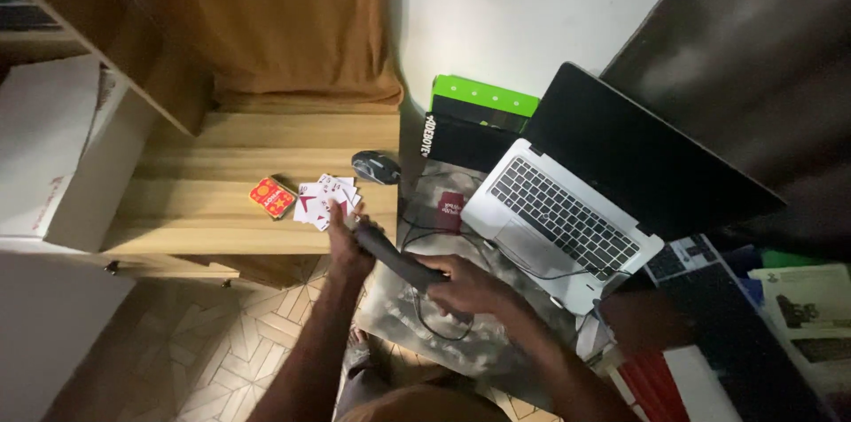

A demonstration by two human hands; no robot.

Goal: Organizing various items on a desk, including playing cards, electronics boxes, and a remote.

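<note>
Long dark bar-shaped object (396,257) is lying slanted between both hands, pointing up-left toward the fanned playing cards (325,201) on the wooden bench (213,209). Right hand (470,285) is gripping its lower end; left hand (348,243) is clasping its upper end.

Single head view, steep downward, fairly near desk (266,134); dim, perhaps tilted.

left hand (346,240): bare, no ring or watch seen
right hand (470,285): bare, no glove
forearms: uncovered, no sleeves shown
clothing: orange-brown cloth glimpsed at lower edge
</note>
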